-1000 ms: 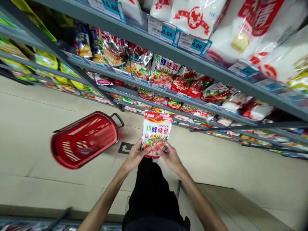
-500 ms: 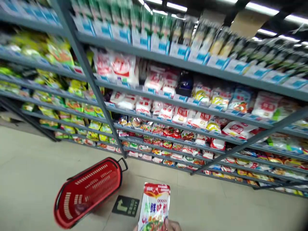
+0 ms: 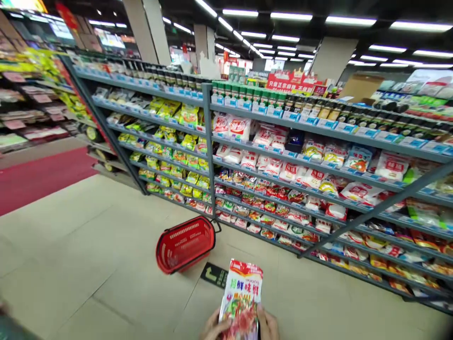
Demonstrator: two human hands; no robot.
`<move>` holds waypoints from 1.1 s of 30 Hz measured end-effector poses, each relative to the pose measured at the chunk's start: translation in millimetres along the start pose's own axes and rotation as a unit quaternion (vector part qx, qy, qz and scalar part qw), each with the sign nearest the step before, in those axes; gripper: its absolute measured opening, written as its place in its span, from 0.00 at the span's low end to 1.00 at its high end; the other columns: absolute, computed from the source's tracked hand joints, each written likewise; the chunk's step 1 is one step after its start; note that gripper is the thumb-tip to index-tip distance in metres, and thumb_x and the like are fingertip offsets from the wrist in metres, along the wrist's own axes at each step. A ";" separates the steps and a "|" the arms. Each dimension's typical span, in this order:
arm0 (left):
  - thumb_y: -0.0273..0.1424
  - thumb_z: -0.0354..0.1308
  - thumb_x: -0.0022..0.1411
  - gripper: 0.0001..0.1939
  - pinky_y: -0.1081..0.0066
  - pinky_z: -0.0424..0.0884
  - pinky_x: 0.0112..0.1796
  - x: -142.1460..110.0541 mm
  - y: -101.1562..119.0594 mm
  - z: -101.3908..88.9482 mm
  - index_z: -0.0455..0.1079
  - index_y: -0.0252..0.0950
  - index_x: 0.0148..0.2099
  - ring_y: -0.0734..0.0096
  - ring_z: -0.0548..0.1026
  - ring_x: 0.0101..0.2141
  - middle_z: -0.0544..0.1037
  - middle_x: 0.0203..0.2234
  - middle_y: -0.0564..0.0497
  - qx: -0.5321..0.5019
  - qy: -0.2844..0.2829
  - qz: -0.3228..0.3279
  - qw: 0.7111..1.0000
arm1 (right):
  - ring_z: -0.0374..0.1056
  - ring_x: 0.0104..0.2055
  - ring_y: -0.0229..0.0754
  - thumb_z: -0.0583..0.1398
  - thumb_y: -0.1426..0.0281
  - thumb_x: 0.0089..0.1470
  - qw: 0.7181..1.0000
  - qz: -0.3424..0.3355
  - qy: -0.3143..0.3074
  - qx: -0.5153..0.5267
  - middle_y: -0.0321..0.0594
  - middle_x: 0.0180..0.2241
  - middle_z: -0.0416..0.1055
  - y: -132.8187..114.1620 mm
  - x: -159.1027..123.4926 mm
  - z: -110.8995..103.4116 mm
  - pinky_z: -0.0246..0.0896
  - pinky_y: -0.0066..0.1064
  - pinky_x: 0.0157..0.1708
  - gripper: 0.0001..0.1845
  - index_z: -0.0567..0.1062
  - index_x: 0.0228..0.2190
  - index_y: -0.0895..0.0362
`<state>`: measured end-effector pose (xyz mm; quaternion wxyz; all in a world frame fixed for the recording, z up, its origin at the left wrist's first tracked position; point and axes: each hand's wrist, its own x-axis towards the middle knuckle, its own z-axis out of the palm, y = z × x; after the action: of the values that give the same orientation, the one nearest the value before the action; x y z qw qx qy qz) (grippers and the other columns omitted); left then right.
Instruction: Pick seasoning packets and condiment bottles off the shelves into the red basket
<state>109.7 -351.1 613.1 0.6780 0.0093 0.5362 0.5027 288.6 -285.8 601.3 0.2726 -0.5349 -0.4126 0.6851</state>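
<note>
At the bottom middle of the head view I hold a flat seasoning packet [image 3: 242, 295], white with a red top band and coloured characters. My left hand [image 3: 213, 328] grips its lower left edge. My right hand [image 3: 268, 325] grips its lower right edge. Only the fingers of both hands show above the frame's bottom edge. A red shopping basket [image 3: 184, 244] stands on the tiled floor just ahead and to the left of the packet, close to the shelf foot.
A long grey shelf unit [image 3: 208, 156] full of packets and bottles runs from the left to the far right. A green arrow sticker [image 3: 213, 274] lies on the floor by the basket. Red flooring [image 3: 38, 177] lies at the far left.
The view has lifted from looking down at my arms and legs to looking along the aisle. The packet stays in both hands, now at the frame's bottom edge.
</note>
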 end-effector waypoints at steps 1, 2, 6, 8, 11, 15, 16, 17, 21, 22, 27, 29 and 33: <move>0.50 0.78 0.34 0.38 0.50 0.68 0.61 -9.5 -0.6 -0.8 0.79 0.38 0.47 0.36 0.72 0.60 0.82 0.49 0.40 -0.015 -0.005 -0.001 1.000 | 0.77 0.33 0.60 0.61 0.33 0.43 1.000 -0.006 -0.006 0.005 0.41 0.27 0.80 -2.6 -10.8 2.9 0.73 0.47 0.37 0.34 0.83 0.26 0.50; 0.51 0.77 0.39 0.36 0.51 0.68 0.61 -16.2 -0.4 -1.3 0.79 0.36 0.48 0.39 0.73 0.59 0.82 0.50 0.39 -0.028 -0.020 0.000 0.999 | 0.76 0.32 0.58 0.62 0.34 0.44 1.000 -0.012 -0.008 0.009 0.42 0.28 0.80 -4.8 -20.7 4.7 0.73 0.46 0.38 0.34 0.83 0.26 0.52; 0.53 0.69 0.54 0.34 0.53 0.67 0.62 -19.8 -1.8 -8.3 0.76 0.31 0.53 0.46 0.76 0.57 0.81 0.51 0.36 -0.055 -0.123 0.010 0.991 | 0.73 0.31 0.51 0.63 0.38 0.50 1.000 -0.004 -0.024 0.008 0.42 0.28 0.79 -4.9 -49.9 7.4 0.70 0.39 0.36 0.32 0.82 0.29 0.56; 0.53 0.69 0.55 0.35 0.53 0.70 0.59 -16.7 -8.0 -16.1 0.75 0.31 0.54 0.47 0.78 0.54 0.81 0.50 0.36 -0.023 -0.125 0.027 0.991 | 0.73 0.30 0.50 0.64 0.39 0.49 0.999 0.002 -0.033 -0.002 0.41 0.27 0.78 0.3 -59.5 10.1 0.70 0.38 0.35 0.32 0.82 0.29 0.56; 0.52 0.69 0.55 0.35 0.54 0.74 0.55 -18.8 -20.0 -29.7 0.75 0.29 0.54 0.46 0.80 0.50 0.82 0.49 0.36 0.046 -0.093 0.083 0.991 | 0.73 0.30 0.50 0.64 0.39 0.49 1.000 0.009 -0.024 -0.005 0.40 0.27 0.78 10.4 -68.7 17.8 0.70 0.39 0.36 0.31 0.82 0.30 0.55; 0.54 0.66 0.58 0.35 0.55 0.75 0.52 -33.2 -30.9 -47.2 0.74 0.29 0.54 0.47 0.80 0.51 0.81 0.50 0.35 0.054 -0.057 0.121 0.990 | 0.73 0.31 0.50 0.63 0.38 0.50 0.998 0.037 -0.045 -0.026 0.41 0.28 0.79 14.9 -72.6 32.1 0.70 0.39 0.37 0.32 0.82 0.31 0.56; 0.55 0.65 0.58 0.36 0.56 0.75 0.52 -36.8 -32.2 -51.0 0.74 0.29 0.54 0.47 0.80 0.50 0.82 0.49 0.35 0.048 -0.045 0.121 0.990 | 0.73 0.31 0.50 0.63 0.38 0.50 0.997 0.038 -0.052 -0.040 0.41 0.28 0.79 13.2 -72.7 35.7 0.70 0.39 0.36 0.33 0.82 0.31 0.57; 0.55 0.64 0.59 0.36 0.55 0.75 0.52 -40.0 -32.9 -54.5 0.74 0.28 0.54 0.47 0.80 0.49 0.82 0.49 0.35 0.042 -0.035 0.119 0.991 | 0.73 0.31 0.50 0.63 0.38 0.50 0.996 0.037 -0.056 -0.054 0.42 0.28 0.79 10.6 -72.6 39.1 0.70 0.39 0.36 0.34 0.82 0.31 0.57; 0.53 0.64 0.61 0.34 0.57 0.76 0.51 -48.5 -28.1 -61.4 0.73 0.28 0.54 0.50 0.81 0.47 0.82 0.48 0.35 0.059 -0.025 0.134 0.989 | 0.74 0.35 0.49 0.63 0.38 0.50 0.996 0.008 -0.049 -0.073 0.43 0.33 0.81 -2.1 -75.7 46.7 0.70 0.39 0.40 0.35 0.82 0.33 0.59; 0.52 0.65 0.60 0.33 0.58 0.76 0.50 -50.3 -25.1 -60.9 0.74 0.28 0.54 0.50 0.81 0.47 0.82 0.48 0.35 0.080 -0.030 0.147 0.985 | 0.74 0.36 0.48 0.63 0.39 0.50 0.997 0.005 -0.050 -0.066 0.43 0.34 0.81 -3.9 -78.3 46.2 0.70 0.39 0.42 0.34 0.82 0.35 0.59; 0.50 0.63 0.63 0.29 0.61 0.77 0.42 -66.8 -6.3 -46.6 0.78 0.27 0.50 0.50 0.82 0.42 0.84 0.42 0.38 0.263 -0.086 0.217 0.936 | 0.76 0.40 0.48 0.68 0.45 0.48 1.000 0.009 -0.002 -0.022 0.46 0.40 0.82 0.3 -102.8 25.1 0.71 0.42 0.46 0.31 0.83 0.40 0.59; 0.47 0.62 0.65 0.24 0.61 0.77 0.44 -77.4 0.4 -38.5 0.80 0.32 0.51 0.52 0.83 0.41 0.85 0.42 0.40 0.349 -0.141 0.268 0.887 | 0.76 0.41 0.50 0.72 0.48 0.44 0.998 -0.007 0.060 -0.018 0.47 0.42 0.81 3.2 -114.5 12.3 0.72 0.43 0.46 0.30 0.83 0.39 0.58; 0.40 0.63 0.66 0.22 0.64 0.72 0.55 -92.7 10.6 -29.5 0.75 0.43 0.61 0.56 0.80 0.51 0.80 0.54 0.47 0.361 -0.217 0.343 0.840 | 0.77 0.40 0.52 0.72 0.49 0.44 0.990 -0.046 0.127 -0.033 0.47 0.38 0.82 0.4 -132.3 0.2 0.71 0.46 0.50 0.26 0.84 0.35 0.57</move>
<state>88.3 -425.5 672.9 0.5097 0.5456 0.4816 0.4589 325.3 -393.9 668.2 0.3358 -0.6072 -0.4210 0.5842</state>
